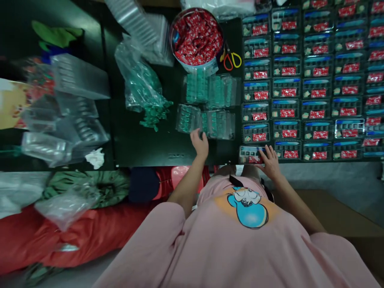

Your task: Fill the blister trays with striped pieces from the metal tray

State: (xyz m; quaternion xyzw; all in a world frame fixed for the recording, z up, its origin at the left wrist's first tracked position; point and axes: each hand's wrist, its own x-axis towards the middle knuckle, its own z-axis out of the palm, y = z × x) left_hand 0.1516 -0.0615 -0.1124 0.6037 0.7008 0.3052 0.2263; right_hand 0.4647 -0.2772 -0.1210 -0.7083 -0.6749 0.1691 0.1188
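My left hand (200,146) hovers at the lower edge of the clear plastic trays with green pieces (188,119), its thumb and forefinger apart and nothing visible between them. At the table's front edge, my right hand (271,162) grips the right end of a clear plastic tray (247,153) holding a red patterned packet and a blue item. Above it, rows of similar filled trays (288,82) cover the right side, each with a blue pen-like item, a red packet and a small pale piece. More stacked trays with green pieces (196,88) lie beyond my left hand.
A round tub (216,66) of red patterned packets (196,38) stands at the back, beside scissors (232,60) with red and yellow handles. A plastic bag (141,76) spills small green pieces (154,115). Stacks of clear trays (81,76) sit at left.
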